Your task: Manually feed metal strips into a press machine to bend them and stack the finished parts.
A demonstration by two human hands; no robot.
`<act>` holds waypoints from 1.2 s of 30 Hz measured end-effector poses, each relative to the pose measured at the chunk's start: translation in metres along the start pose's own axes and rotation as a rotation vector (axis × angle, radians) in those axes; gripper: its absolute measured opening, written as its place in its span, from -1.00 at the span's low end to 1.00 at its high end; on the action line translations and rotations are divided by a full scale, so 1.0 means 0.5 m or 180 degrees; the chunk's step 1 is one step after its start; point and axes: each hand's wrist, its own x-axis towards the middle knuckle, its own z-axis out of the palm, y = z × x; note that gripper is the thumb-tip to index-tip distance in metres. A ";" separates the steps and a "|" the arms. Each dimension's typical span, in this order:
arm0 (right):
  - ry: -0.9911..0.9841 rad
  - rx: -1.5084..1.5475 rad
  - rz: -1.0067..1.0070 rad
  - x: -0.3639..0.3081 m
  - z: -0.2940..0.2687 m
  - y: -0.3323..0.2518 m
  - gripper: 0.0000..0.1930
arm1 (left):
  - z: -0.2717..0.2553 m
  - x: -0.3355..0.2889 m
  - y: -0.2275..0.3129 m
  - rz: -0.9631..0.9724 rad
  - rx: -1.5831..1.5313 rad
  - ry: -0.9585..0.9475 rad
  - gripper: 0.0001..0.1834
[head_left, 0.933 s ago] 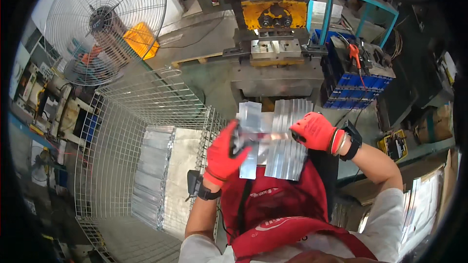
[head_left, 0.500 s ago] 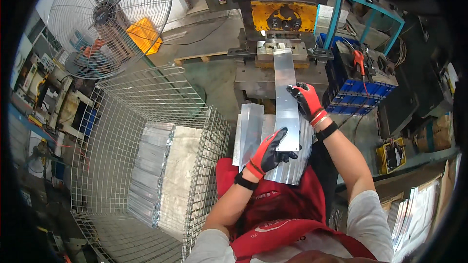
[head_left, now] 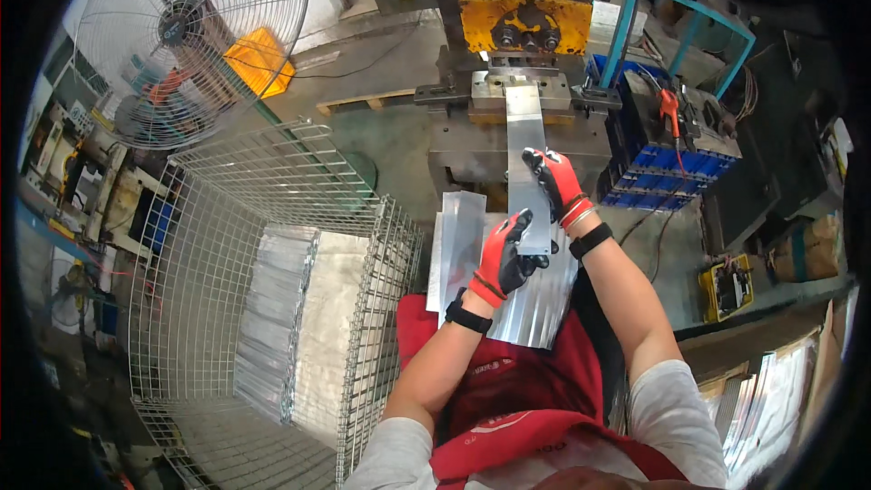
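Though in two hands (head_left: pixel 504 259) (head_left: pixel 557 181), one strip (head_left: pixel 524 134)

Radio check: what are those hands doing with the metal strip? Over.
Left hand: holding near end. Right hand: gripping right edge. Metal strip: far end at press die. Other strips lie below; nothing visibly blocking.

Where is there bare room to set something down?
A free floor patch lies between the wire basket, the wooden pallet and the press. It is crowded before the press, where the left hand and right hand hold a metal strip above other metal sheets, and on the blue crates, topped with tools.
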 end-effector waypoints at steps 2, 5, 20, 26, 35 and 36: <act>0.0063 0.0104 -0.0208 0.001 -0.011 0.009 -0.72 | 0.051 -0.014 0.055 -0.0504 -0.0509 -0.0173 -0.70; -0.0232 -0.0137 -0.0363 0.005 -0.020 0.020 -0.74 | 0.053 -0.018 0.057 -0.0328 -0.0672 -0.0205 -0.71; -0.0123 0.0201 -0.0088 0.010 -0.017 0.019 -0.81 | 0.061 -0.015 0.060 -0.0209 -0.0425 0.0043 -0.74; -0.0012 0.0159 -0.0438 0.003 -0.005 0.010 -0.79 | 0.031 -0.004 0.034 -0.0207 -0.0311 0.0071 -0.76; -0.0112 0.0096 -0.0657 0.014 -0.015 0.025 -0.80 | 0.047 -0.007 0.050 -0.0257 -0.0385 0.0065 -0.73; -0.0122 0.0240 -0.0568 0.011 -0.011 0.022 -0.80 | 0.046 -0.012 0.050 -0.0184 -0.0225 0.0019 -0.73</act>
